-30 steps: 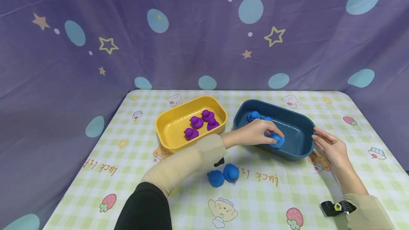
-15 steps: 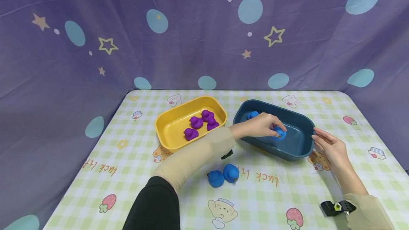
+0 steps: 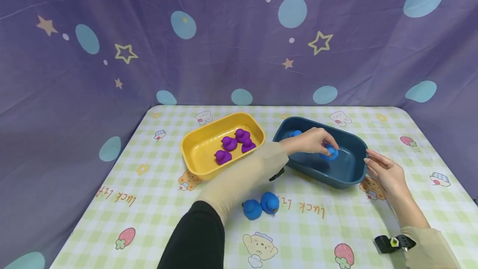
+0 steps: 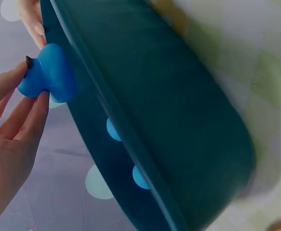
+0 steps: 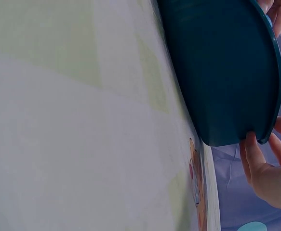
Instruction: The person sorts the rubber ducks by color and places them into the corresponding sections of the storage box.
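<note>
My left hand (image 3: 313, 140) pinches a blue rubber duck (image 3: 330, 152) over the middle-right part of the dark blue bin (image 3: 347, 182). In the left wrist view, fingertips hold the duck (image 4: 58, 72) at the bin's rim height. My right hand (image 3: 388, 175) touches the right end of the bin, its fingers fairly straight; in the right wrist view fingertips (image 5: 253, 144) rest against the bin's outer wall near the rim. One blue duck (image 3: 296, 133) shows in the bin's left end; the left forearm hides some of the inside. Two more blue ducks (image 3: 252, 209) sit together on the tablecloth.
A yellow bin (image 3: 194, 165) stands to the left, with several purple ducks (image 3: 229, 143) inside. A checked, patterned cloth (image 3: 179, 219) covers the table. A purple curtain (image 3: 224, 69) hangs behind and along the sides.
My left hand has moved right and slightly away within the bin area, carrying the blue duck toward the bin's right end. The right hand and the bins stay put.
</note>
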`<state>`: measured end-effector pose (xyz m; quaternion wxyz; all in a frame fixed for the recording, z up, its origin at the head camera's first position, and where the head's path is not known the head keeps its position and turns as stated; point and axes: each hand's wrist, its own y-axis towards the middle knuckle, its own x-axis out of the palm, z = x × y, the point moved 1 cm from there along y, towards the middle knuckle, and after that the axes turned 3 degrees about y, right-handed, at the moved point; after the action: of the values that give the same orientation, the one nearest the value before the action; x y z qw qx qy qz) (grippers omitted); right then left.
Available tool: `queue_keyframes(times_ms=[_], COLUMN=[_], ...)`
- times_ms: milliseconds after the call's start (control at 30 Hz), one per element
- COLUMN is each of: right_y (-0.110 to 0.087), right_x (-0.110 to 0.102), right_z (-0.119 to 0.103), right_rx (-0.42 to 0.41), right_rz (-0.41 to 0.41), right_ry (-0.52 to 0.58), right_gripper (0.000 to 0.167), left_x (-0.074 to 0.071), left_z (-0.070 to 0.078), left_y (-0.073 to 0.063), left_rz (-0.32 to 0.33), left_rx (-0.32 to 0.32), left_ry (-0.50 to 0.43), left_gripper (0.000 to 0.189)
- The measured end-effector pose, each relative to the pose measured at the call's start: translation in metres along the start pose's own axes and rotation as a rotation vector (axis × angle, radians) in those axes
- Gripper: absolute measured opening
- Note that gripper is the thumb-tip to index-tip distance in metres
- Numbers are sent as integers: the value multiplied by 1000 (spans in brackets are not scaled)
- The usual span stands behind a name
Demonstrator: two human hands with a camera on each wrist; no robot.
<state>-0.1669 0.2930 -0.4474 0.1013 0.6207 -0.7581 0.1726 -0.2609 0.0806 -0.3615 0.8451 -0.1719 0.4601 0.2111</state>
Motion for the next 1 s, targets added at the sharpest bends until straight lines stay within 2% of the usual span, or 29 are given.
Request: queue_keyframes(times_ms=[300,467,633,900,1000], right_y=[6,18,24,23,16], right_x=[-8,-20,-28,-26,-18], right_z=[6,18,24,22,15], right_rx=[-7,-7,-6,-2,1], right_rz=[-10,15,26,12,4], right_ry=[4,-56,-68,-48,-15], right_gripper=[30,36,40,40,39], left_x=[6,11,14,18,20], left_z=[-7,-12,-16,-19,-21], left_y=[17,23,29,37,41], left_rz=[-22,-33,-35,-33,-36], left_rx=[-57,-98,-116,-141,-164], left_ry=[31,25,32,33,23], left_gripper=[27,28,27,26,26])
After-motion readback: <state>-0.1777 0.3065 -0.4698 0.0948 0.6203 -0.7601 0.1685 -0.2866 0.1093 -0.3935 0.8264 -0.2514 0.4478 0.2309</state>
